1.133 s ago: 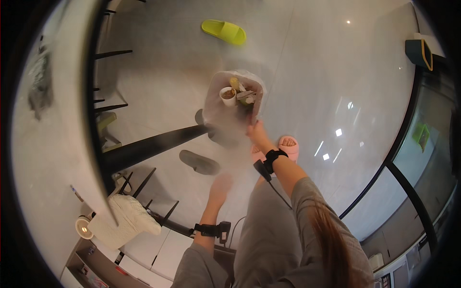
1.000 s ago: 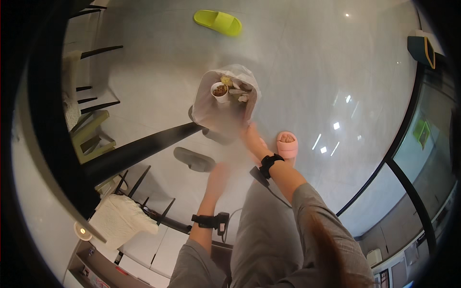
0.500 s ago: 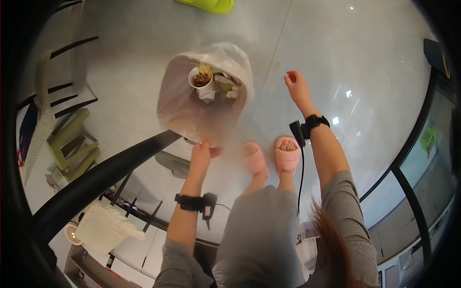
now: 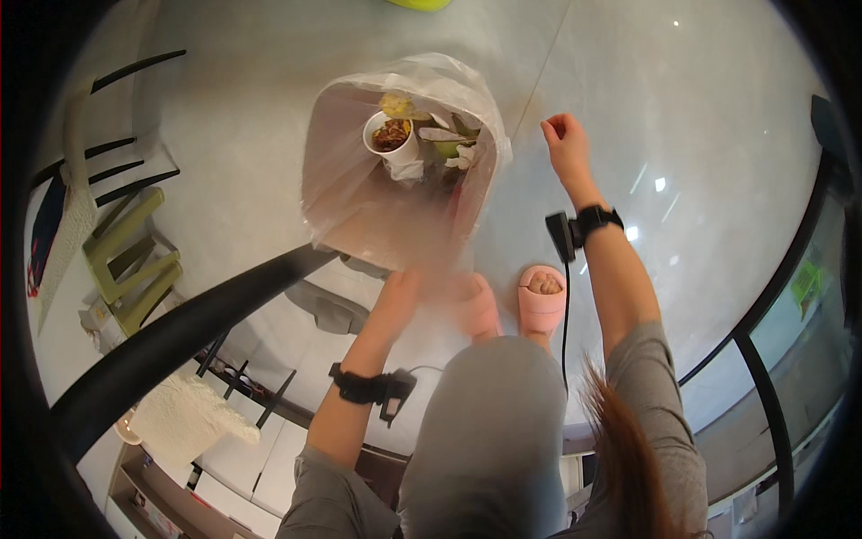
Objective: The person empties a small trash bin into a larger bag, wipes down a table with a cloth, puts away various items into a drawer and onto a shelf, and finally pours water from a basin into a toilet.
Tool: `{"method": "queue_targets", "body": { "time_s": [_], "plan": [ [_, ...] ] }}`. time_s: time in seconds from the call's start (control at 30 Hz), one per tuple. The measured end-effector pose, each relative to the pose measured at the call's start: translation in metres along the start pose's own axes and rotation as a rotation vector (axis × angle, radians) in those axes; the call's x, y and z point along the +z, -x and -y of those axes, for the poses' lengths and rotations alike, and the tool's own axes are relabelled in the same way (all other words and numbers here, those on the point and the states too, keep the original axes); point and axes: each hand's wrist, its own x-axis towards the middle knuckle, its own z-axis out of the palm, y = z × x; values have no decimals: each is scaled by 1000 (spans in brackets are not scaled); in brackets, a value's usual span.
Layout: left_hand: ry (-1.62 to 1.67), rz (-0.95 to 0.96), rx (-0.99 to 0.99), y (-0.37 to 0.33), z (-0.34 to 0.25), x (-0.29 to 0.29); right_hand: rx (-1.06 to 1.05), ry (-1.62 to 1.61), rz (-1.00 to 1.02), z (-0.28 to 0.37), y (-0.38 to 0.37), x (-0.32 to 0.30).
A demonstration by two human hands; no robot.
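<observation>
Knee: grey trouser leg (image 4: 489, 422) fills the near centre, rising toward the camera.
Wrists: black band with a small device on each forearm; a thin black cable (image 4: 565, 314) hangs from the right one.
Left hand (image 4: 400, 292): reaches forward to the near edge of the waste bin (image 4: 359, 202); blurred where it meets the plastic liner, so cannot tell whether the fingers grip it or only touch.
Feet: two pink slippers (image 4: 541, 301) on the pale floor just right of the left hand; the left one is smeared by blur.
Right hand (image 4: 566, 144): raised in the air to the right of the bin, apart from it, fingers curled into a loose fist, nothing visible in it.
Bin: lined with a clear plastic bag (image 4: 431, 76) whose rim stands above the bin mouth; sits on the floor, centre, ahead of the feet.
Bin contents: white paper cup (image 4: 392, 139) with brown scraps, upright at the far side; green leaf scraps (image 4: 449, 139) and white crumpled bits just right of it.
Left side: dark curved rail (image 4: 180, 337) crossing near left; green slatted stool (image 4: 130, 256) beyond it.
Far edge: a yellow-green slipper (image 4: 420, 4), barely in view.
</observation>
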Motion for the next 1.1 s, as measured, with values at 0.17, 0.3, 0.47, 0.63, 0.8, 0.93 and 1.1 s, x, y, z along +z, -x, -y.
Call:
{"method": "queue_targets", "body": {
  "time_s": [0.17, 0.3, 0.47, 0.63, 0.8, 0.93, 1.1],
  "plan": [
    [-125, 70, -142, 5, -23, -6, -134, -531, 13, 150, 86, -62],
    [139, 36, -343, 33, -44, 14, -143, -378, 262, 211, 120, -89],
    [160, 48, -216, 100, -63, 23, -261, -195, 363, 245, 138, -117],
    [36, -51, 24, 171, -34, 3, -201, -197, 449, 280, 169, -162],
    [-85, -303, 173, 276, 53, -18, -264, -108, 584, 322, 230, -208],
    [-41, -485, 296, 377, 95, -24, -248, -13, 728, 386, 279, -244],
    [560, -685, 245, 505, 81, -22, -300, 34, 818, 448, 317, -257]
  ]
}}
